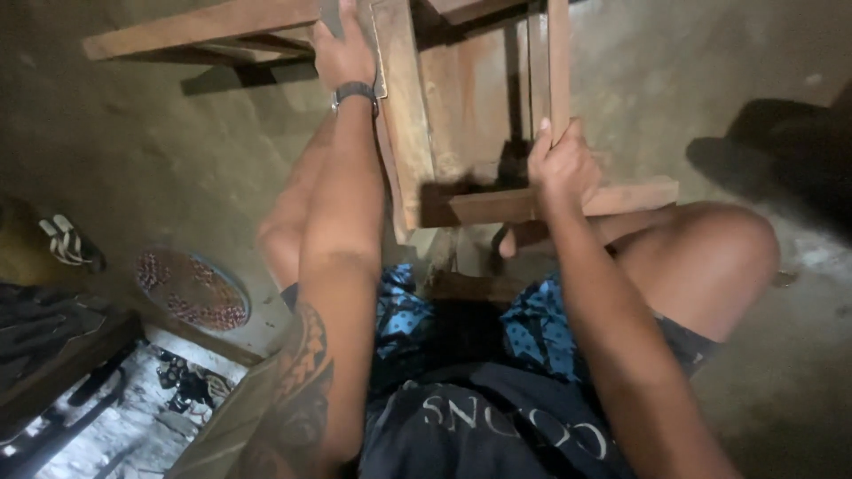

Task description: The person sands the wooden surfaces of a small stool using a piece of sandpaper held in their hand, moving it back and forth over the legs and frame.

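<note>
View: head camera, single, worn by the person.
Facing: steeply down over torso and knees to the floor (pixel 177 160).
Nearness: close; arms fill the middle, the wooden frame (pixel 461 133) at the top edge.
Shared: none, one view.

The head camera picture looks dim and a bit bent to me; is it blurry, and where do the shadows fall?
Head view: dim, warm light, no glare. The left hand and right hand on the wooden frame look slightly soft, likely motion blur. A dark shadow lies on the concrete floor at right. The wide lens bends the edges; the round patterned mat looks stretched.
</note>
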